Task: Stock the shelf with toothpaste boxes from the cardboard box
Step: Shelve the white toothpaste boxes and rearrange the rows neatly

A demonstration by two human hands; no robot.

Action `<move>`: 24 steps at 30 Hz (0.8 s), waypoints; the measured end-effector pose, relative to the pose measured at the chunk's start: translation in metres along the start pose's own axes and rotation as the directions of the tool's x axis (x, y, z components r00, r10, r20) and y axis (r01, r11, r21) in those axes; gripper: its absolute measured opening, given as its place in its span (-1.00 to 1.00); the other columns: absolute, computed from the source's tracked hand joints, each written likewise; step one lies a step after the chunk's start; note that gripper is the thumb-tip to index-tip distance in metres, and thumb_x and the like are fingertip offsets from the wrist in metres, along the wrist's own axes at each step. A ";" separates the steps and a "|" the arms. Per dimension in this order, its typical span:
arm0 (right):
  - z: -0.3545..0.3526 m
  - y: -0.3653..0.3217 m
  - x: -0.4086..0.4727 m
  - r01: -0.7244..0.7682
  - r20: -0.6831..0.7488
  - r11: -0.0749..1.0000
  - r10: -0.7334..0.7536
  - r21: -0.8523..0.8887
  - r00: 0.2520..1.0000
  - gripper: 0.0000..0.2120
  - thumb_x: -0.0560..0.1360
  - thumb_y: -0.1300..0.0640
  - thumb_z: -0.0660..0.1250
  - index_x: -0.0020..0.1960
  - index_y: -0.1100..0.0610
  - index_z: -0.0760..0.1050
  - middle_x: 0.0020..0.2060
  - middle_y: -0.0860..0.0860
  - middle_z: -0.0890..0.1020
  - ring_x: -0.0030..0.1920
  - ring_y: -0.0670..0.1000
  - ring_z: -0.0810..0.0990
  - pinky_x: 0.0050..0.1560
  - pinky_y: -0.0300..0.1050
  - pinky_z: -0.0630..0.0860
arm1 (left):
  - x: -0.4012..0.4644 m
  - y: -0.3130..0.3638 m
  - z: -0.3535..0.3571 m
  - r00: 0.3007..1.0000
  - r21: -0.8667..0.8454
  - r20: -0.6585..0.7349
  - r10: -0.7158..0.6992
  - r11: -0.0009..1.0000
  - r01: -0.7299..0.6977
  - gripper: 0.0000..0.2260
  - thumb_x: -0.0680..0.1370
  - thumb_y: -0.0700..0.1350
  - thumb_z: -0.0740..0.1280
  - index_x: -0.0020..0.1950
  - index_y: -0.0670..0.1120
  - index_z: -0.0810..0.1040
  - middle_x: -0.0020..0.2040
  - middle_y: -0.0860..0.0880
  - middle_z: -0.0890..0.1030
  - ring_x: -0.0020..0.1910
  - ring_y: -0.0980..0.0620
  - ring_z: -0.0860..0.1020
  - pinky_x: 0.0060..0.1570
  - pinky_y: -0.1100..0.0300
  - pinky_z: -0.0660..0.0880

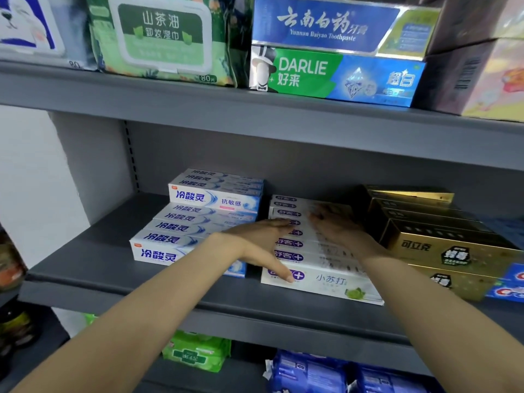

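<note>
Several white-and-purple toothpaste boxes (326, 282) lie in a row on the grey middle shelf (85, 268). My left hand (261, 245) lies flat against the left end of that row, fingers straight, thumb on the front box. My right hand (337, 225) rests with straight fingers on top of the boxes toward the back; it looks blurred. White-and-blue toothpaste boxes (175, 239) are stacked to the left. Gold toothpaste boxes (442, 245) are stacked to the right. The cardboard box is out of view.
The upper shelf (198, 100) holds a green wet-wipe pack (164, 38) and two blue toothpaste boxes (340, 49). Blue-and-red boxes (507, 287) sit at the far right. Below are green (195, 350) and blue (312, 373) soft packs. Bottles (11, 279) stand at the left.
</note>
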State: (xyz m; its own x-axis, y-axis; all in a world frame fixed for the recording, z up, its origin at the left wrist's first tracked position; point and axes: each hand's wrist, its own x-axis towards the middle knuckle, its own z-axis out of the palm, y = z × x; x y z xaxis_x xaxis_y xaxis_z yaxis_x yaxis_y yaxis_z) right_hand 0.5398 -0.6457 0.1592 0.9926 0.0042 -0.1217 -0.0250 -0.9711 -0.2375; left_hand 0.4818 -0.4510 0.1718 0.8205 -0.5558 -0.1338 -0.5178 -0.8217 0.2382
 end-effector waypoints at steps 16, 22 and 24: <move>0.006 0.008 -0.040 0.108 0.021 0.991 -0.106 -0.079 0.994 -0.29 0.50 -0.38 -0.22 0.54 -0.04 -0.03 0.55 0.00 -0.06 0.54 0.05 -0.14 0.51 0.14 -0.15 | 0.000 0.001 -0.001 1.000 0.068 0.013 -0.014 0.998 0.013 -0.01 0.34 0.33 0.40 0.57 0.03 -0.08 0.57 0.11 -0.06 0.54 0.09 0.00 0.50 0.17 0.03; 0.008 0.006 -0.039 0.087 0.010 0.995 -0.087 -0.056 0.996 -0.30 0.54 -0.35 -0.18 0.55 0.00 -0.08 0.55 -0.02 -0.06 0.54 0.01 -0.14 0.52 0.08 -0.13 | -0.002 0.002 -0.001 0.999 0.084 0.017 -0.028 0.996 0.026 -0.01 0.34 0.34 0.39 0.56 0.06 -0.10 0.56 0.14 -0.08 0.54 0.10 -0.02 0.50 0.13 0.02; 0.008 0.007 -0.038 0.081 0.005 0.996 -0.081 -0.047 0.997 -0.30 0.53 -0.36 -0.17 0.55 0.00 -0.08 0.55 -0.02 -0.06 0.54 0.01 -0.13 0.53 0.08 -0.11 | -0.002 0.003 -0.001 1.000 0.083 0.013 -0.022 0.996 0.021 -0.02 0.35 0.34 0.39 0.56 0.06 -0.10 0.56 0.14 -0.07 0.54 0.10 -0.02 0.50 0.16 0.01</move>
State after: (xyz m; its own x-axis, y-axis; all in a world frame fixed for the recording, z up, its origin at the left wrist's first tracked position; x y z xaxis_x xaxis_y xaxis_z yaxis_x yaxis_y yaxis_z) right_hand 0.5010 -0.6508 0.1544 0.9907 0.0840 -0.1068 0.0613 -0.9777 -0.2010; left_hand 0.4791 -0.4517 0.1741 0.8284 -0.5393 -0.1515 -0.5189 -0.8407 0.1549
